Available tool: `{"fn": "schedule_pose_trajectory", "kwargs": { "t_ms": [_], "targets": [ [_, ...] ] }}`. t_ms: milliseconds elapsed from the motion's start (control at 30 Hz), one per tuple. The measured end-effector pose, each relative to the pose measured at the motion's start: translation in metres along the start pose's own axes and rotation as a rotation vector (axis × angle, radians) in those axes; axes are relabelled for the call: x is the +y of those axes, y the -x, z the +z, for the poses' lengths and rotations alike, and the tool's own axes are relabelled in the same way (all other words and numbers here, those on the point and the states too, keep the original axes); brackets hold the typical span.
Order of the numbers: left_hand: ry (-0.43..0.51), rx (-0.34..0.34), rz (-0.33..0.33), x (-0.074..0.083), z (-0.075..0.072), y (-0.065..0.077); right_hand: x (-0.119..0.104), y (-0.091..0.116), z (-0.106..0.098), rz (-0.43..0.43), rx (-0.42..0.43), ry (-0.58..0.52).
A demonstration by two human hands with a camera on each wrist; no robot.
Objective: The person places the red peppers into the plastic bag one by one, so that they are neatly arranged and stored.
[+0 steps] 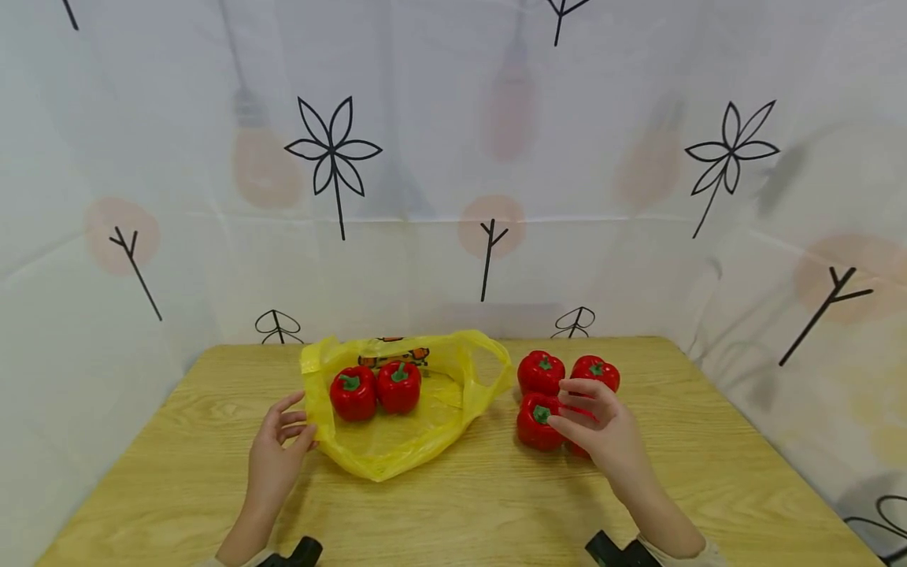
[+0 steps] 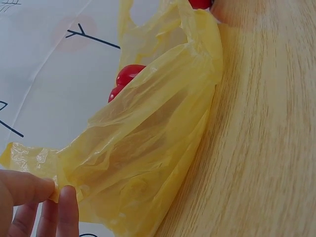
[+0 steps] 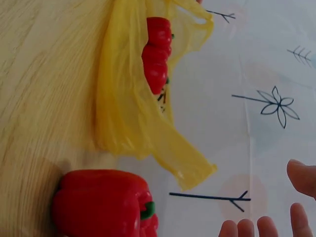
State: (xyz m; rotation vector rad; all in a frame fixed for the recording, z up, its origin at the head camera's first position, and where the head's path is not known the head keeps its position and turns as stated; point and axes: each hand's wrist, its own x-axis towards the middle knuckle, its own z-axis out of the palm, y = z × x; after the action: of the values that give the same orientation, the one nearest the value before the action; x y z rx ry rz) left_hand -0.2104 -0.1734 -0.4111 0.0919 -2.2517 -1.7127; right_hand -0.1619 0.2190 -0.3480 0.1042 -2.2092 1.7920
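Note:
A yellow plastic bag (image 1: 397,453) stands with its mouth spread on the table, and two red bell peppers (image 1: 353,394) sit inside it. My left hand (image 1: 279,449) pinches the bag's left edge between thumb and fingers; the left wrist view shows the thumb (image 2: 30,187) against the film. To the right of the bag, several more red bell peppers (image 1: 541,372) are grouped on the table. Over this group hovers my right hand (image 1: 602,429), fingers apart and loosely bent, partly hiding the peppers behind it. Nothing lies between its thumb and fingers in the right wrist view.
The light wooden table (image 1: 453,520) carries the bag and peppers. Behind it hangs a pale cloth (image 1: 425,268) with plant drawings. The bag's right handle loop (image 1: 496,366) leans toward the pepper group.

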Motion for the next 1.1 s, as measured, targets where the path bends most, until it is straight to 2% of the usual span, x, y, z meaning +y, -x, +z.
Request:
{"fn": "schedule_pose_trajectory", "kwargs": {
  "t_ms": [267, 567, 1100],
  "targets": [
    [-0.003, -0.002, 0.001, -0.002, -0.002, 0.0, 0.007, 0.003, -0.021, 0.021, 0.048, 0.067],
    [0.01, 0.005, 0.009, -0.001, 0.0, 0.0, 0.02, 0.002, -0.043, -0.006, 0.059, 0.106],
    [0.004, 0.019, 0.012, 0.0, 0.0, 0.0, 0.043, -0.005, -0.062, -0.032, 0.084, 0.241]
  ]
}}
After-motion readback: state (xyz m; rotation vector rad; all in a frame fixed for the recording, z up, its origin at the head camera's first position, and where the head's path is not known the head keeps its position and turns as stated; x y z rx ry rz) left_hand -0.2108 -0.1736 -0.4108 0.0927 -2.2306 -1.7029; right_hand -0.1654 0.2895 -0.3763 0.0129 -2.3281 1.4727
